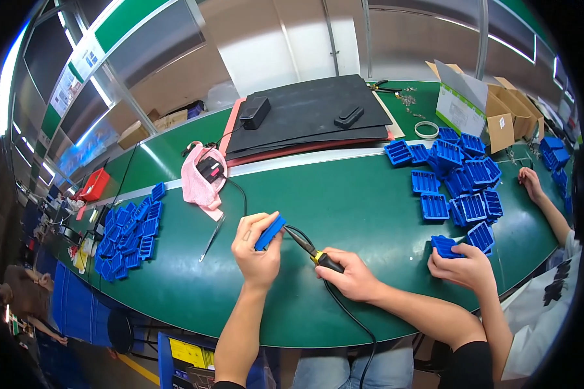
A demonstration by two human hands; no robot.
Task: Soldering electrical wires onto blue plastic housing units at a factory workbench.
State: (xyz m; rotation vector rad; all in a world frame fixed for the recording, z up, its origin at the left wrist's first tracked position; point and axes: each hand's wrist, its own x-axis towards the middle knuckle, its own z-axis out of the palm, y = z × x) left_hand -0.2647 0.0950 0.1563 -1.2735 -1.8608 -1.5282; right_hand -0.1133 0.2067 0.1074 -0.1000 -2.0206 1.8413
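Near the middle of the bench, my left hand (256,249) pinches a small blue plastic slotted tray (270,233) between thumb and fingers, tilted on edge. My right hand (350,275) is closed round the black-and-yellow handle of what look like long-nose pliers (305,244). Their tapered grey nose points at the tray's right end; whether it touches cannot be made out. A black cord (350,312) passes beneath the pliers and my right hand and drops over the bench's front edge. Beyond my left hand lie metal tweezers (212,238).
Blue trays are heaped at left (128,236) and right (464,175). A co-worker's hand (464,269) at right holds another blue tray. A pink cloth (201,185) with a black device lies ahead. Black sheets (311,120), an open carton (462,104) and a tape roll (426,130) stand behind.
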